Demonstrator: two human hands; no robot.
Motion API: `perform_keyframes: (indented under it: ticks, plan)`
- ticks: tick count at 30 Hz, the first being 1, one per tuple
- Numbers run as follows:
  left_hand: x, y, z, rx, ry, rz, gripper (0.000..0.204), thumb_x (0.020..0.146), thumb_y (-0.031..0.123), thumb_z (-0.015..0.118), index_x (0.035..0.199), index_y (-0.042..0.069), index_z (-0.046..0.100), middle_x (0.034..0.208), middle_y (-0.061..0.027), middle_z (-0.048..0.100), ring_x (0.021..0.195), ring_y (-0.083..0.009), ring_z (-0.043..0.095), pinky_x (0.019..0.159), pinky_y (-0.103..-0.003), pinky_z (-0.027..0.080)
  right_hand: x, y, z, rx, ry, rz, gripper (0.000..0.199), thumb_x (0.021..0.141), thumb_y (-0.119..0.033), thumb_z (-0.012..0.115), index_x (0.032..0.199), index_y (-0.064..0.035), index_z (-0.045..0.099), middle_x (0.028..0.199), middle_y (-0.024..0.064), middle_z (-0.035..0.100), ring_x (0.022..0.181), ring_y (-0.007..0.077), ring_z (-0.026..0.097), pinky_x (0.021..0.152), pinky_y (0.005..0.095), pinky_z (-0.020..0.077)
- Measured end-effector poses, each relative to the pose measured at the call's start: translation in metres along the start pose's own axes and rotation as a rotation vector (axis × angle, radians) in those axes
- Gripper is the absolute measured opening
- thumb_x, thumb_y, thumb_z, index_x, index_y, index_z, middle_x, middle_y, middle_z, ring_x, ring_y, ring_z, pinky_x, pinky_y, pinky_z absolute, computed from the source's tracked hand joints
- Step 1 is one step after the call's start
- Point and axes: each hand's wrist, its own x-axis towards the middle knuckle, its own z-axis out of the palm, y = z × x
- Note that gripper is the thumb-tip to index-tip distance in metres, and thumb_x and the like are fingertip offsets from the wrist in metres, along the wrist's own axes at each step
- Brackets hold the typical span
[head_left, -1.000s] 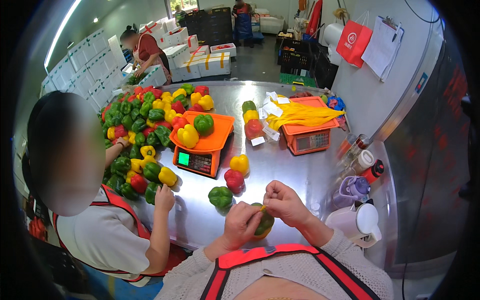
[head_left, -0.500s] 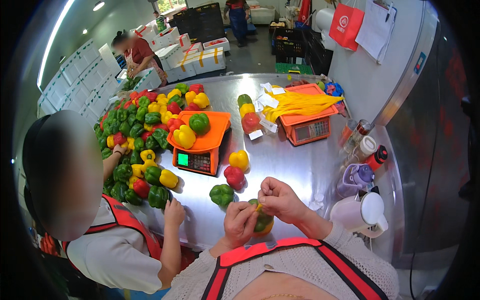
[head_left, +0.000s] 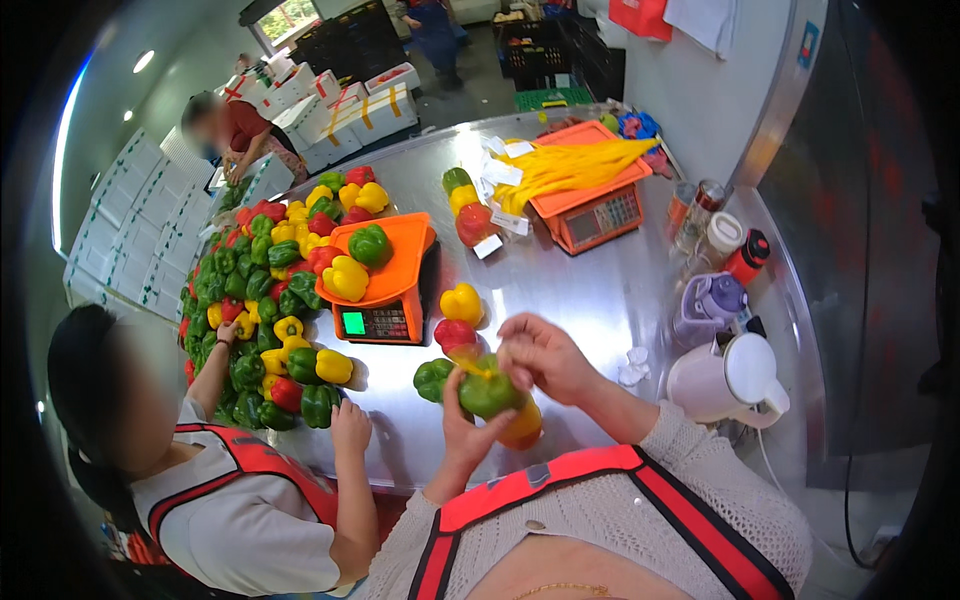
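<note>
My left hand (head_left: 466, 432) grips a green bell pepper (head_left: 492, 392) from below and the left. A yellow or orange bell pepper (head_left: 522, 428) shows directly under it. A blurred yellow strip (head_left: 474, 364), which looks like netting, sticks up from the green pepper's top. My right hand (head_left: 542, 358) is just right of the pepper with its fingers bent and smeared by motion; whether it touches the strip is unclear. Just beyond my hands, a green bell pepper (head_left: 433, 380), a red bell pepper (head_left: 456, 337) and a yellow bell pepper (head_left: 461, 303) lie in a row.
An orange scale (head_left: 378, 318) carries several peppers beside a large pepper pile (head_left: 250, 270). Another scale (head_left: 600, 222) holds yellow net sleeves (head_left: 575, 172). Labelled peppers (head_left: 474, 225) lie left of it. Bottles (head_left: 748, 257) and a kettle (head_left: 725, 380) line the right. A co-worker (head_left: 240, 510) is close at left.
My hands have parted from their pinch at the yellow strip. The left now wraps the green pepper, which is raised and more exposed; the right has lifted slightly. The view has shifted.
</note>
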Motion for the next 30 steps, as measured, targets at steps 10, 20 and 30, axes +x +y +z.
perform_keyframes:
  ticks: [10,20,30]
  plan:
    - [0.084,0.037,0.014,-0.210,0.128,-0.161,0.063,0.094,0.012,0.063,0.148,0.003,0.031,0.137,-0.0134,0.050,0.124,-0.0246,0.054,0.106,-0.036,0.044,-0.033,0.064,-0.056,-0.321,0.001,0.242,0.103,0.077,-0.016,0.082,0.155,-0.0062,0.016,0.143,0.0149,0.046,0.135,0.0252,0.044,0.115,0.0394,0.0330]
    - [0.066,-0.008,0.019,-0.110,-0.004,-0.166,0.041,0.098,0.006,0.057,0.137,0.003,0.044,0.129,-0.0110,0.056,0.109,-0.0185,0.060,0.093,-0.031,0.050,0.009,0.005,-0.091,-0.298,0.323,-0.067,0.077,0.084,-0.017,0.073,0.149,-0.0030,0.034,0.137,0.0114,0.053,0.124,0.0223,0.054,0.107,0.0358,0.0417]
    - [0.005,-0.019,-0.004,-0.150,-0.022,-0.545,0.020,0.098,0.004,0.059,0.117,-0.001,0.059,0.114,-0.0090,0.066,0.099,-0.0149,0.065,0.088,-0.029,0.052,0.249,-0.024,-0.138,-0.435,0.413,-0.038,0.075,0.084,-0.027,0.076,0.143,0.0007,0.040,0.129,0.0174,0.057,0.111,0.0236,0.061,0.091,0.0348,0.0523]
